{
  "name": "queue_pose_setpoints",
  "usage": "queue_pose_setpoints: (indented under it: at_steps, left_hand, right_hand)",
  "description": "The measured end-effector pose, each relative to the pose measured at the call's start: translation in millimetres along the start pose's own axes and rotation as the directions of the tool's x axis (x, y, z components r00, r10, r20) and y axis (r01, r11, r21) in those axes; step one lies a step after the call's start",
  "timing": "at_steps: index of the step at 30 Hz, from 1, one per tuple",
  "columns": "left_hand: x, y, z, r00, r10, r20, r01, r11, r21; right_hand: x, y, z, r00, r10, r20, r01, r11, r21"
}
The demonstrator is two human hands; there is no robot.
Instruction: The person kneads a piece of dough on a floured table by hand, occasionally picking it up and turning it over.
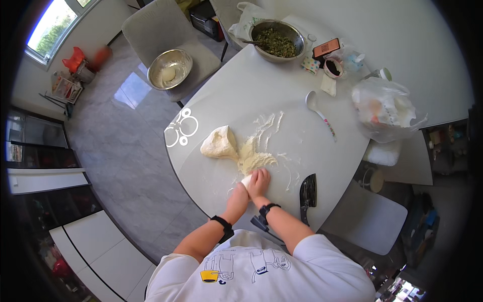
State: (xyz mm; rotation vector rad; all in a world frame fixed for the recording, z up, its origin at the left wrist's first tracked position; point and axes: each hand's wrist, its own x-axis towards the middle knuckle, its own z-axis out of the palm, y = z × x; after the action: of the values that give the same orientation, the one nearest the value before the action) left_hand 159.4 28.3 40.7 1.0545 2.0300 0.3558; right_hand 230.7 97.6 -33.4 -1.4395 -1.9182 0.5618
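Note:
Both hands meet on a small piece of dough [246, 181] near the front edge of the white table [279, 151]. My left hand [237, 198] is closed around its left side, and my right hand [259, 183] presses on it from the right, fingers bent over. Most of the piece is hidden under them. Just beyond the fingers lies a heap of pale flour [253, 156], with streaks spreading farther back. A large floured lump of dough [219, 143] sits to the left of the heap. To the right of my right hand rests a dark-bladed cleaver [309, 190].
A steel bowl of chopped green filling [277, 39] stands at the back, near a phone [326, 48] and a small cup [333, 68]. A white spoon [315, 104] and a plastic bag [385, 109] lie right. Another steel bowl [169, 70], holding dough, sits on a grey chair [151, 30].

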Motion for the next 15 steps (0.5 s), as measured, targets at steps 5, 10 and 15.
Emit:
queue_pose_setpoints:
  at_steps: [5,10,15]
  left_hand:
    - [32.7,-1.6,-3.0,0.994,-0.11,0.01,0.11,0.99,-0.091]
    - [66.5,-11.0,-39.6,0.843,-0.154,0.515,0.413,0.798,-0.438]
    - [12.8,-30.1,-39.9,0.938,0.315,0.148,-0.299,0.947,-0.118]
  right_hand:
    - [26.4,-10.7,12.9,1.0,0.021,0.022,-0.015,0.964,-0.266]
    - [42.1,-14.7,17.8,0.988,0.009,0.153,0.021,0.98,-0.196]
    - [17.0,-38.6,-31.3,0.886,0.145,0.441,-0.314,0.887,0.339]
